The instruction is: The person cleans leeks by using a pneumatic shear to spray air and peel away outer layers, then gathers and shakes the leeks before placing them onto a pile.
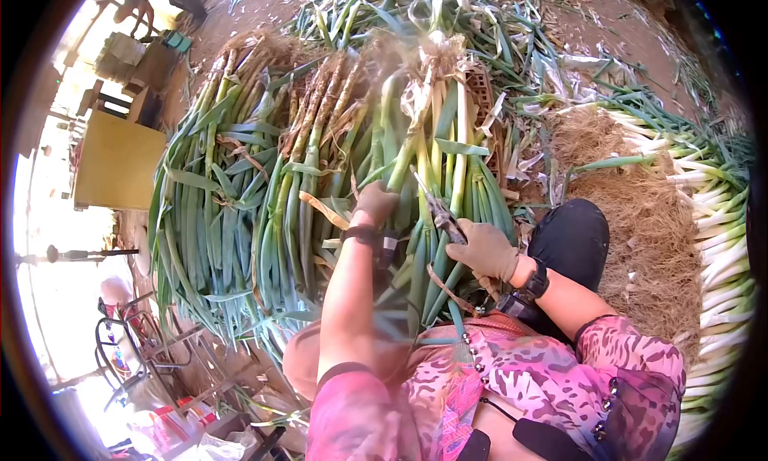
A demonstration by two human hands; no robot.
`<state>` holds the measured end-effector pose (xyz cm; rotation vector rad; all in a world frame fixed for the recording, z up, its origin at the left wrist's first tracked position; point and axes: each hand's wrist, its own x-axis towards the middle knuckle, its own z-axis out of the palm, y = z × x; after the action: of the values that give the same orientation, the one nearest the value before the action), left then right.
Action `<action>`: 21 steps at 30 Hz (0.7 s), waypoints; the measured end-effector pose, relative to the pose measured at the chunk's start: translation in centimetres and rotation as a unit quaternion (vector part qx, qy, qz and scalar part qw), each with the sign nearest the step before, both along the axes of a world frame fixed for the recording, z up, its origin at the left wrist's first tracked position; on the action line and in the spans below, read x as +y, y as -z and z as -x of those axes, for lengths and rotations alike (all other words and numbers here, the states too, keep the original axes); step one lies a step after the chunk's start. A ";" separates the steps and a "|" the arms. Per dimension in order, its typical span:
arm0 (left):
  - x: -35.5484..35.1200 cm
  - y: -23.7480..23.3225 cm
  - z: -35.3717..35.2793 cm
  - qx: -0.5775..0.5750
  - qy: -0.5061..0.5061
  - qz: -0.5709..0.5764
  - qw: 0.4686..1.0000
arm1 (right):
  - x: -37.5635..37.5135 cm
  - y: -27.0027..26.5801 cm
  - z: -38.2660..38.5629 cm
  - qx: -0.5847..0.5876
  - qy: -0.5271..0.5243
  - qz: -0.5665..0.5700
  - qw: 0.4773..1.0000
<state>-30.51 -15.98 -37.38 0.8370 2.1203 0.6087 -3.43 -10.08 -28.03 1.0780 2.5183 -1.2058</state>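
Gloved and closed, my left hand [376,203] grips a leek [406,163] by its green part, with the pale root end pointing away from me. My right hand [484,250], also gloved, is wrapped around an air blow gun [438,210] with a thin nozzle. That nozzle points up and left toward the leek stalks and looks close to the held one. Beneath both hands lies a broad pile of leeks [228,197], roots at the far side and leaves toward me. Around the far root ends the picture is blurred.
A long row of cleaned leeks [716,253] with white shanks and a mat of roots lies at the right. Loose leaves [352,13] litter the ground beyond. At the left are a yellow box [120,161] and a metal frame [192,349]. Another person's hand [136,9] shows top left.
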 end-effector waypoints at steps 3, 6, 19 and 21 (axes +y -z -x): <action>0.2 -0.6 -0.3 0.025 -0.022 -0.008 0.999 | -1.3 -1.2 -0.2 0.048 -0.043 0.018 0.998; 0.8 -2.6 -1.0 0.037 -0.083 0.011 0.996 | -2.0 -0.9 0.0 0.030 -0.031 0.012 0.999; -3.5 2.0 1.0 -0.010 -0.031 -0.007 0.999 | 4.3 -0.5 6.4 0.045 0.042 -0.011 0.998; -4.3 2.0 1.1 0.058 -0.004 0.010 0.998 | 0.6 -2.5 4.2 0.025 -0.025 0.056 0.998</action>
<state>-31.65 -20.32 -39.34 0.8725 2.2323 0.5536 -7.59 -9.44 -25.53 0.9643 2.4643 -1.3576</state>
